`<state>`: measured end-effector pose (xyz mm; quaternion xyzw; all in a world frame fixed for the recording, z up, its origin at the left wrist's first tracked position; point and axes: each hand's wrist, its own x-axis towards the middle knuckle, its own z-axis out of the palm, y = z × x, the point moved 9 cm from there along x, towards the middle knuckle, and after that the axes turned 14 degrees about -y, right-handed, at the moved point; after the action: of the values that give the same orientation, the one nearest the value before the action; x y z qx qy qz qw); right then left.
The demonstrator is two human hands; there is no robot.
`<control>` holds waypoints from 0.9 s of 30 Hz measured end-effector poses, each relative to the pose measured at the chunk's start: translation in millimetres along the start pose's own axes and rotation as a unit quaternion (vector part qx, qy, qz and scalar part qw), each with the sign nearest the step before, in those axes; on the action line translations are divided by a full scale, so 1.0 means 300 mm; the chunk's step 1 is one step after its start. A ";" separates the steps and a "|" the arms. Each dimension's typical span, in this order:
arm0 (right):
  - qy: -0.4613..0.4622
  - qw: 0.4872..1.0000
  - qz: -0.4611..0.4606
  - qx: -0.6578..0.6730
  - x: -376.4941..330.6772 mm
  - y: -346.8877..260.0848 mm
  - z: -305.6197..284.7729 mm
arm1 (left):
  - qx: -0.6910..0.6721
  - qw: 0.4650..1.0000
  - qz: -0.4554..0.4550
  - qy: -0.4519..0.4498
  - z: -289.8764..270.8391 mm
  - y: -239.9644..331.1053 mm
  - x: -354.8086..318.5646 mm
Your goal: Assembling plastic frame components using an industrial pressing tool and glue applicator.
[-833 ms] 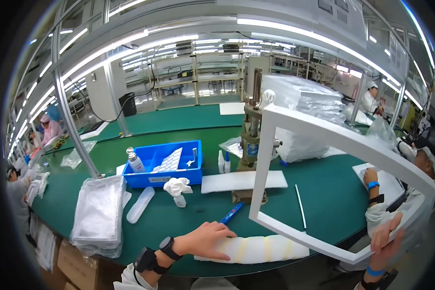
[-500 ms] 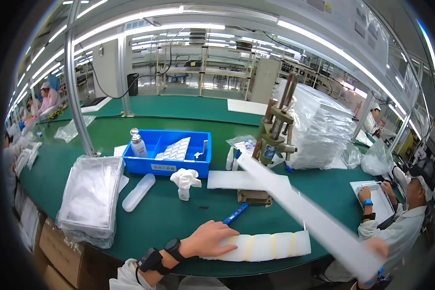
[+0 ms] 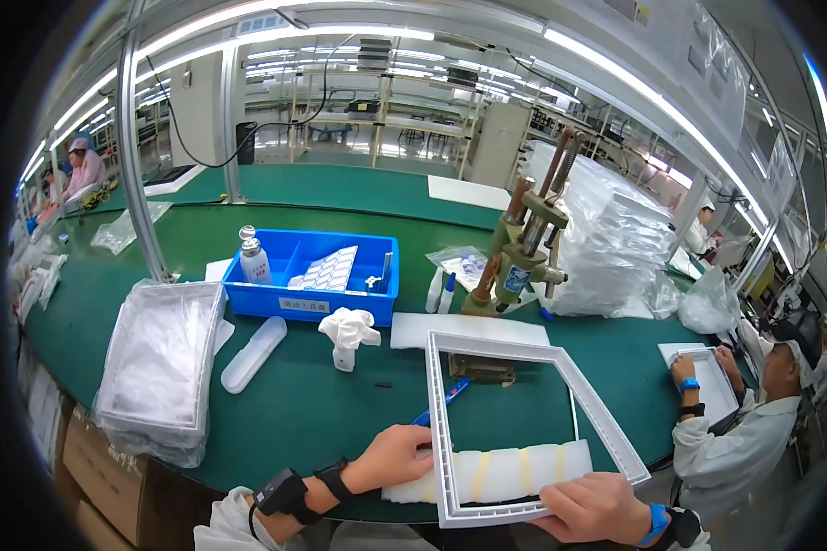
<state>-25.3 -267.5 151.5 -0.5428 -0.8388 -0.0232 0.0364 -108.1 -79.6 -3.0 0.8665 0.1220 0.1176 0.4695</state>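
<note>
A white rectangular frame (image 3: 606, 427) is held tilted over the near part of the bench. My right hand (image 3: 602, 508) grips its near bar by the right corner, fingers on top. At the frame's left bar, my left hand (image 3: 390, 459) rests on a white foam strip (image 3: 501, 468) with yellow bands, thumb and fingers apart; its fingertips are partly hidden by the bar. The foam strip shows through the frame's opening. Beside my left hand lies a blue pen-like tool (image 3: 457, 391), partly covered by the frame.
A blue divided bin (image 3: 312, 298) holds a pump bottle. Nearby are a white cloth-topped bottle (image 3: 345, 354), a clear case (image 3: 254, 354) and bagged frames (image 3: 156, 367). A green hand press (image 3: 515, 266) stands before wrapped stacks (image 3: 606, 239). A co-worker (image 3: 753, 422) works at right.
My right hand has brought the frame down and left, turning it from edge-on to show its opening. My left hand has stayed by the foam strip, shifting slightly left.
</note>
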 end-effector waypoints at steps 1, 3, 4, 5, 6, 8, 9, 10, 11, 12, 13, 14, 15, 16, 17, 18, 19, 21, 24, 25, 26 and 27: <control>0.001 1.000 0.020 -0.024 0.004 0.011 0.020 | -0.023 1.000 -0.008 -0.003 0.014 -0.026 0.004; 0.001 0.998 0.040 -0.045 0.025 0.024 0.032 | -0.048 0.999 -0.019 -0.009 0.020 -0.053 0.012; 0.000 0.998 0.048 -0.051 0.038 0.025 0.021 | -0.049 0.998 -0.029 -0.018 0.023 -0.055 0.012; -0.001 0.997 0.055 -0.056 0.043 0.029 0.018 | -0.050 0.998 -0.039 -0.027 0.029 -0.058 0.011; -0.002 0.997 0.056 -0.054 0.039 0.036 0.029 | -0.051 0.997 -0.041 -0.029 0.034 -0.057 0.008; 0.001 0.998 0.039 -0.050 0.034 0.056 0.062 | -0.060 0.997 -0.038 -0.030 0.035 -0.048 0.011; 0.001 0.998 0.042 -0.049 0.042 0.077 0.079 | -0.060 0.997 -0.037 -0.033 0.032 -0.044 0.016; 0.006 0.998 0.024 -0.054 0.061 0.088 0.101 | -0.070 0.996 -0.053 -0.035 0.024 -0.050 0.009; 0.012 0.998 0.007 -0.060 0.075 0.095 0.122 | -0.080 0.994 -0.068 -0.036 0.020 -0.059 0.001; 0.013 0.998 0.005 -0.054 0.080 0.105 0.148 | -0.080 0.993 -0.074 -0.036 0.026 -0.070 -0.006; 0.005 0.999 0.012 -0.039 0.081 0.121 0.178 | -0.109 0.991 -0.076 0.007 0.006 -0.084 -0.005; -0.003 1.000 0.018 -0.023 0.080 0.133 0.205 | -0.139 0.986 -0.078 0.050 -0.016 -0.093 -0.005; -0.004 1.000 0.021 -0.022 0.077 0.140 0.228 | -0.128 0.987 -0.065 0.072 -0.038 -0.080 -0.005; -0.001 1.000 0.020 -0.016 0.070 0.141 0.244 | -0.128 0.987 -0.067 0.072 -0.033 -0.081 -0.004; 0.001 1.000 0.020 -0.009 0.065 0.141 0.255 | -0.151 0.982 -0.050 0.103 -0.045 -0.079 -0.007; 0.001 1.000 0.020 -0.007 0.061 0.139 0.262 | -0.174 0.975 -0.033 0.135 -0.058 -0.077 -0.014; 0.000 1.000 0.016 0.001 0.058 0.137 0.275 | -0.174 0.975 -0.036 0.132 -0.057 -0.075 -0.014; -0.001 1.000 0.015 0.012 0.050 0.132 0.291 | -0.072 0.990 -0.060 0.103 -0.053 -0.054 -0.011; -0.004 0.999 0.024 0.023 0.037 0.109 0.293 | -0.087 0.988 -0.076 0.101 -0.037 -0.101 -0.015; -0.011 0.999 0.024 0.028 0.027 0.095 0.294 | -0.087 0.988 -0.078 0.096 -0.034 -0.104 -0.017; -0.018 0.999 0.024 0.034 0.020 0.087 0.300 | -0.088 0.988 -0.077 0.101 -0.036 -0.106 -0.020; -0.019 0.999 0.027 0.039 0.019 0.094 0.305 | -0.089 0.988 -0.076 0.105 -0.036 -0.107 -0.022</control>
<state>-5.3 -243.7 60.8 -0.5638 -0.8246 0.0204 0.0422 -120.9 -56.2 -24.8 0.7925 0.2250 0.1826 0.5366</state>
